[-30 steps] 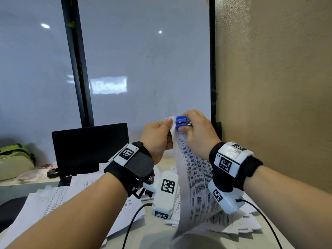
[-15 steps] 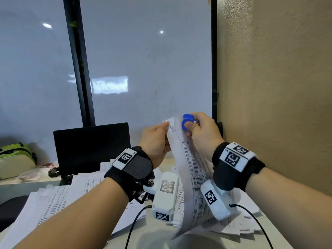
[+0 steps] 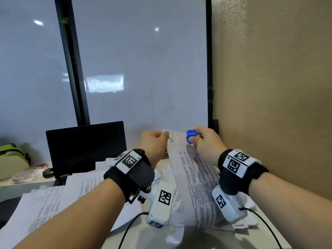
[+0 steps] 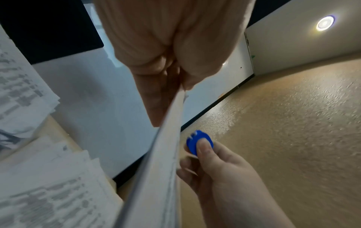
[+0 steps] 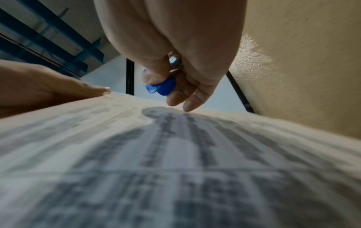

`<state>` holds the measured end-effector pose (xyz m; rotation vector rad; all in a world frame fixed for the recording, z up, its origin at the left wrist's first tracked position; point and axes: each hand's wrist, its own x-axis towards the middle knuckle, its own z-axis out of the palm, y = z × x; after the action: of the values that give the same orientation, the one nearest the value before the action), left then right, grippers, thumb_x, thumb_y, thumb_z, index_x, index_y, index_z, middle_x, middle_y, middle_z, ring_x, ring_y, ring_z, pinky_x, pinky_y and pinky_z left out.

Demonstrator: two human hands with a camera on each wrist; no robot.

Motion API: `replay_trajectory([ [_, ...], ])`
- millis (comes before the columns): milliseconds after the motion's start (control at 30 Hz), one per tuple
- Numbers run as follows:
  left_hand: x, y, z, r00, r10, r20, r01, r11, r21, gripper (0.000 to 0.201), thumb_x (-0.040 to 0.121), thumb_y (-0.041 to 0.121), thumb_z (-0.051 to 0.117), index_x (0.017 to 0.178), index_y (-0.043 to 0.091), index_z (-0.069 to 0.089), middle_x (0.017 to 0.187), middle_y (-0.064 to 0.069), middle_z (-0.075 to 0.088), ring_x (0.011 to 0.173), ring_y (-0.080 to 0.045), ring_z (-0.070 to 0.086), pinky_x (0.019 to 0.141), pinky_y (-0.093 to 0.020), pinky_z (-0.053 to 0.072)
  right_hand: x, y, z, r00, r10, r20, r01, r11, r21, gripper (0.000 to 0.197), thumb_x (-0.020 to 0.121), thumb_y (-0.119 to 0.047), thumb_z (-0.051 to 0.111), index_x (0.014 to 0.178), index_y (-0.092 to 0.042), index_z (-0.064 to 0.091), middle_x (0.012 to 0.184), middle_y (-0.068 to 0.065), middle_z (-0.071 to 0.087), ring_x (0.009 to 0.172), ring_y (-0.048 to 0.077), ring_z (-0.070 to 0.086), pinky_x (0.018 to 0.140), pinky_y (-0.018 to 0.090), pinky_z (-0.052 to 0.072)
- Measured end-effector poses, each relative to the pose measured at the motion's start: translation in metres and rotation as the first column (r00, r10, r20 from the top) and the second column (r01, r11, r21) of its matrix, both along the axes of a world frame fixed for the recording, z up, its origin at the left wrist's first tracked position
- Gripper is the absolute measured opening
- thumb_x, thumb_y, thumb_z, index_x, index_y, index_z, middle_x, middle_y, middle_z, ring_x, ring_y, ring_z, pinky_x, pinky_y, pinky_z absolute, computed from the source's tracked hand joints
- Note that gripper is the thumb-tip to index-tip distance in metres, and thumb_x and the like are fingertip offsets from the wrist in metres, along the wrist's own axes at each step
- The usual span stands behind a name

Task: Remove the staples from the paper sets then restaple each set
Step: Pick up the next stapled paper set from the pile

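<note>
My left hand (image 3: 156, 141) pinches the top corner of a printed paper set (image 3: 194, 178) and holds it up above the desk; in the left wrist view the paper set (image 4: 162, 169) runs edge-on from my thumb and fingers. A blue staple remover (image 3: 190, 136) is gripped in my right hand (image 3: 206, 143), a short way right of the pinched corner and clear of the paper's edge. In the right wrist view the staple remover (image 5: 163, 87) sits between thumb and fingers above the printed paper set (image 5: 175, 162). No staple can be made out.
Loose printed sheets (image 3: 53, 203) cover the desk at left, more sheets (image 3: 242, 221) lie under my right wrist. A black laptop screen (image 3: 86, 146) stands behind them. A tan wall (image 3: 278, 87) rises close on the right. A green bag (image 3: 12, 157) sits far left.
My right hand has pulled the blue staple remover off the paper's top corner and moved it right. Both hands and the paper set have come lower. The left hand still pinches the corner.
</note>
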<state>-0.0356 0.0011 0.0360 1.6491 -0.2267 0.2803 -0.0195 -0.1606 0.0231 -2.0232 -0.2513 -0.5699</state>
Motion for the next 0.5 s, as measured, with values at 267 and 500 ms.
replay_trajectory([
  [267, 0.064, 0.024, -0.047, 0.949, 0.312, -0.048, -0.3, 0.938, 0.173, 0.042, 0.089, 0.031, 0.053, 0.07, -0.003, 0.067, 0.077, -0.025, 0.07, 0.075, -0.039, 0.07, 0.072, -0.055, 0.058, 0.015, -0.101, -0.063, 0.868, -0.382, -0.317, 0.211, 0.862, -0.46, 0.015, 0.091, -0.017, 0.059, 0.101, -0.006, 0.059, 0.104, 0.011, 0.06, 0.098, 0.029, 0.059, 0.077, 0.029, 0.042],
  [500, 0.14, 0.013, -0.087, 0.924, 0.366, -0.11, -0.339, 0.918, 0.206, 0.041, 0.07, 0.041, 0.051, 0.06, 0.005, 0.066, 0.073, -0.021, 0.07, 0.073, -0.04, 0.07, 0.073, -0.055, 0.058, 0.012, -0.16, -0.101, 0.623, -0.577, -0.529, 0.039, 0.698, -0.715, 0.025, 0.088, -0.022, 0.055, 0.07, -0.014, 0.041, 0.062, 0.0, 0.034, 0.061, 0.02, 0.036, 0.052, 0.028, 0.024],
])
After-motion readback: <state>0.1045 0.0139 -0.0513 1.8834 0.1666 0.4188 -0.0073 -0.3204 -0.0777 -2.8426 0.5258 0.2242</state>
